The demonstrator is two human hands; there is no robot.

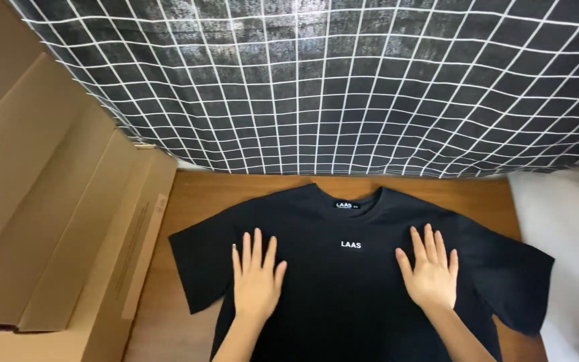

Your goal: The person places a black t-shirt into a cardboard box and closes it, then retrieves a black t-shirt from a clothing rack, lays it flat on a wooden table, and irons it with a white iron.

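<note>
Both hands lie flat, fingers spread, gripping nothing; left hand (256, 277) and right hand (429, 271) press a black T-shirt (343, 281) spread beneath them on a wooden table (189, 201); cardboard boxes (55, 228) sit left of the left hand.

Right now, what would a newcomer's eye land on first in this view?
First, the black T-shirt spread flat, front up, on the wooden table, with the left hand and right hand pressed open on it. Behind hangs a black grid-patterned cloth; cardboard boxes stand at the left.
</note>
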